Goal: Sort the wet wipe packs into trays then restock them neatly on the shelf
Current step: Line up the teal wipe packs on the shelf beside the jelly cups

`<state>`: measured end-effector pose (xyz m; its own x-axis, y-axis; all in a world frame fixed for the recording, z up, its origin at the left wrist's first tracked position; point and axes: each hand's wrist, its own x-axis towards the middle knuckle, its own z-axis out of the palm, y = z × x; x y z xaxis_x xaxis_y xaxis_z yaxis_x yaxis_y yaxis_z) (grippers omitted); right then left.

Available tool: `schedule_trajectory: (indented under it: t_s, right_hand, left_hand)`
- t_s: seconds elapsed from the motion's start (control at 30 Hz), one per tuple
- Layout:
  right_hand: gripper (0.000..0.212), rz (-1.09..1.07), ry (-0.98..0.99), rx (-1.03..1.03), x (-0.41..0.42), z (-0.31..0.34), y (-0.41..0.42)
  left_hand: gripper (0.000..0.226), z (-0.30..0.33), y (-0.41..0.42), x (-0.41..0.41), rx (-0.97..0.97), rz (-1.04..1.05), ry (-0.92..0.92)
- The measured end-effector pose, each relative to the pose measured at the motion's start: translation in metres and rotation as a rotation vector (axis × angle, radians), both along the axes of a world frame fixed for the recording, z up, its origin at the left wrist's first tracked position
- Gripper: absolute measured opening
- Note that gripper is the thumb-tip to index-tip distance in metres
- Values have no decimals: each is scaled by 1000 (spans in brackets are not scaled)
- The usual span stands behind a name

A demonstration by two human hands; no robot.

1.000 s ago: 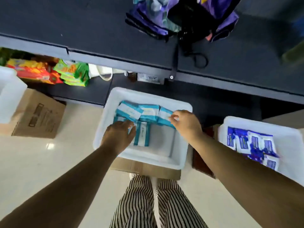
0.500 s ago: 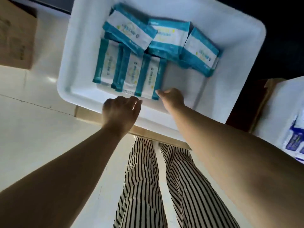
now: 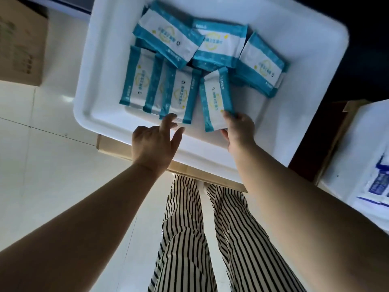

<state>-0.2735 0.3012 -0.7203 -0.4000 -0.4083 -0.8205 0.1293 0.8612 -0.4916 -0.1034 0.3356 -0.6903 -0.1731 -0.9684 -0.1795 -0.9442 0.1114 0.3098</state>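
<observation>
Tray: you are bending over a white plastic tray point(image 3: 101, 114) that is sitting on a cardboard box point(image 3: 117, 147) on the tiled floor; no bench is showing under it.
Contents: teal-and-white wet wipe packs are lying in two loose rows, a near row of overlapping packs point(image 3: 155, 89) on the left and a tumbled far row point(image 3: 219, 45) toward the back wall.
Right hand: your right hand point(image 3: 240, 129) is closing thumb and fingers on the near end of one lifted pack point(image 3: 216, 100), which is tilting up off the tray floor.
Left hand: your left hand point(image 3: 153, 144) is spreading open, holding nothing, its forefinger tip just touching the near edge of the left row.
Key relation: the lifted pack's long axis is running away from you, nearly parallel to the left row and just to its right; the right hand is the nearer one and is already gripping it.
Step, judged: you are probably squaring this pack up against the left row, with the left hand steadying that row.
Second tray: another white tray point(image 3: 357, 144) with blue-printed packs point(image 3: 381, 184) is sitting at the right edge, well apart.
Progress, judged: you are sorting; the far row is looking untidy and the restocking is not yet begun.
</observation>
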Motion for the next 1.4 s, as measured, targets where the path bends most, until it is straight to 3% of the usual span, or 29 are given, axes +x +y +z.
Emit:
schedule_trajectory:
  t_s: [0.07,0.17,0.27,0.4,0.5,0.63,0.73,0.9,1.03,1.23,1.33,1.4]
  right_hand:
    - [11,5,87,-43,-18,7,3]
    - [6,-12,203,-120,-38,17,3]
    - [18,-49,241,-180,-43,17,2]
    - [19,-127,216,-219,-39,11,1]
    - [22,-195,190,-219,-37,-2,-2]
    - [18,-166,161,-167,-40,-6,-1]
    - [22,-163,238,-190,-49,2,-3]
    - [12,-33,308,-309,-59,12,-10]
    - [7,11,296,-266,-60,8,-11]
    - [18,-111,178,-181,-57,-2,-8]
    - [18,-129,176,-242,-58,12,-8]
    - [11,-132,198,-264,-61,27,-6]
  left_hand:
    - [48,14,-13,-5,226,200,92]
    - [44,19,-45,-9,417,372,226]
    - [43,-2,-81,-13,469,435,264]
    - [52,-33,-111,-24,439,492,201]
    - [65,-41,-109,-38,444,555,142]
    - [61,-43,-88,-51,567,571,157]
    - [65,-41,-82,-53,658,550,160]
    - [75,-44,-93,-52,606,345,174]
    - [84,-50,-103,-58,583,58,-29]
    - [82,-54,-116,-66,600,-90,-205]
    - [69,-39,-120,-70,538,-219,-244]
    - [48,-26,-118,-69,532,-207,-153]
